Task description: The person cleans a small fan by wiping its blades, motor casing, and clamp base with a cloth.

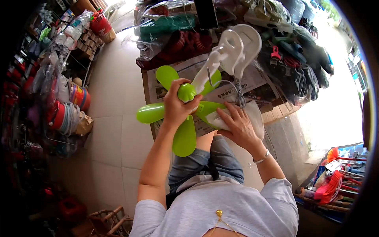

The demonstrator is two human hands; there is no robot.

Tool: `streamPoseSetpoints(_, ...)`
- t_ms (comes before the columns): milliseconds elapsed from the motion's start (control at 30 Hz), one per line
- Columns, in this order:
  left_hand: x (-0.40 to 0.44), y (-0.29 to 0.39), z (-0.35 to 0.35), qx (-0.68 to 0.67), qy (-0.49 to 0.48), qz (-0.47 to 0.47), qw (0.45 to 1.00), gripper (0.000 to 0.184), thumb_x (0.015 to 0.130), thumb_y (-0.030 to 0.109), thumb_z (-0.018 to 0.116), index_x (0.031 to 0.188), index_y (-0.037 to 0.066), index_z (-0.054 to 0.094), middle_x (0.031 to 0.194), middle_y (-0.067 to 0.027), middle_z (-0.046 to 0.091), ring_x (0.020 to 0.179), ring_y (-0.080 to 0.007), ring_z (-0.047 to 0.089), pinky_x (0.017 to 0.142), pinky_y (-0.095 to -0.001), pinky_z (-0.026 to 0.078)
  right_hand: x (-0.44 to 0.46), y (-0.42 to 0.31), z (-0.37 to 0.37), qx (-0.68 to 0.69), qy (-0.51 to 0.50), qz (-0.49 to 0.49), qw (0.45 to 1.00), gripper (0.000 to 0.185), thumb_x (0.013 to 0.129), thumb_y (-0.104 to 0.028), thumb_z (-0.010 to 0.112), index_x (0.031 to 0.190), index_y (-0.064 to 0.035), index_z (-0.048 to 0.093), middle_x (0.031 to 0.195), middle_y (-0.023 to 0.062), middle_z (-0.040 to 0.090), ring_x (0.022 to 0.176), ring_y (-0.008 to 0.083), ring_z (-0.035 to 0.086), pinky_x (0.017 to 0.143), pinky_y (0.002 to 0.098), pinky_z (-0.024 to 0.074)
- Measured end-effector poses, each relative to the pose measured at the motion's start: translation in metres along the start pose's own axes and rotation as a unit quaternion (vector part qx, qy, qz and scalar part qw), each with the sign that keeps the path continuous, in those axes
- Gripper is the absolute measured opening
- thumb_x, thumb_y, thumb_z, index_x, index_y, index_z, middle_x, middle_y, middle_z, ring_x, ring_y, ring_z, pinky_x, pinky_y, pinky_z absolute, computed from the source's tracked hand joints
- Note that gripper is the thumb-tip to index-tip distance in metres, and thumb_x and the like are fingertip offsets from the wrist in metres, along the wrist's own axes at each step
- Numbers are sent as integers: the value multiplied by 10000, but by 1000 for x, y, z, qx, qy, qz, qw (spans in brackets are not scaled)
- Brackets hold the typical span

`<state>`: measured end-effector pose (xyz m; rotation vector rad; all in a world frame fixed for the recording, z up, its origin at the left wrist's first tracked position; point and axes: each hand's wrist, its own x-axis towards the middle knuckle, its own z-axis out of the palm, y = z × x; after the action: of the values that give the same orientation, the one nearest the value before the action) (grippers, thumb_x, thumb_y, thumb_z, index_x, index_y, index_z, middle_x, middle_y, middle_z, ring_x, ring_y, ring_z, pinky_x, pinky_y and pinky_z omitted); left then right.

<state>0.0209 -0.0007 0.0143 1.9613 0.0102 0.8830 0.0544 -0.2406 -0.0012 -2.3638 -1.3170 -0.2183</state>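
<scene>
A fan with bright green blades (pixel 184 136) and a white stem (pixel 208 69) lies tilted over newspaper (pixel 260 81). My left hand (pixel 177 103) is closed round its green centre knob (pixel 186 93). My right hand (pixel 238 124) rests on a white cloth (pixel 255 118) against the right-hand blade, its fingers slightly bent. Beyond the stem are two rounded white plastic parts (pixel 249 43). A coiled grey cord (pixel 239 94) hangs beside my right fingertips.
Plastic-wrapped goods (pixel 167 25) and dark bagged items (pixel 296 59) are piled behind the newspaper. Crowded shelves (pixel 65 75) line the left. A rack of brushes and tools (pixel 335 181) stands at the lower right, a wooden chair (pixel 110 221) at the lower left.
</scene>
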Motion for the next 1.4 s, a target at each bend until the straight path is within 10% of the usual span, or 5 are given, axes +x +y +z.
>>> streamPoseSetpoints(533, -3, -1, 22, 24, 55, -46, 997, 567, 731, 169, 839, 1148, 52, 472, 1020, -146, 625, 903, -285, 647, 785, -374, 511, 20, 43, -47, 247, 68, 0, 967, 451, 778, -23, 712, 1212, -75, 603, 1189, 144, 623, 993, 295, 618, 862, 390, 511)
streamPoseSetpoints(600, -3, -1, 25, 6, 55, -52, 997, 553, 736, 168, 830, 1142, 57, 472, 987, -140, 635, 876, -277, 656, 765, -366, 516, 30, 45, -73, 443, 73, 282, 848, 372, 806, -42, 736, 1158, -40, 615, 1061, 112, 674, 900, 197, 639, 814, 328, 521)
streamPoseSetpoints(900, -1, -2, 26, -12, 67, -67, 995, 490, 759, 147, 783, 1126, 64, 470, 929, -117, 645, 811, -235, 668, 717, -342, 527, 168, 85, -61, 209, 285, 68, 933, 873, 671, -406, 874, 1323, 44, 508, 1094, 220, 662, 1011, 267, 642, 925, 385, 491)
streamPoseSetpoints(1400, -14, -27, 34, 1, 101, -7, 995, 541, 718, 132, 808, 1145, 51, 485, 1096, -160, 596, 988, -322, 591, 861, -394, 464, 175, 104, -19, 512, -34, 322, 796, 549, 793, -409, 808, 1140, -11, 662, 974, 61, 689, 833, 132, 642, 717, 290, 520)
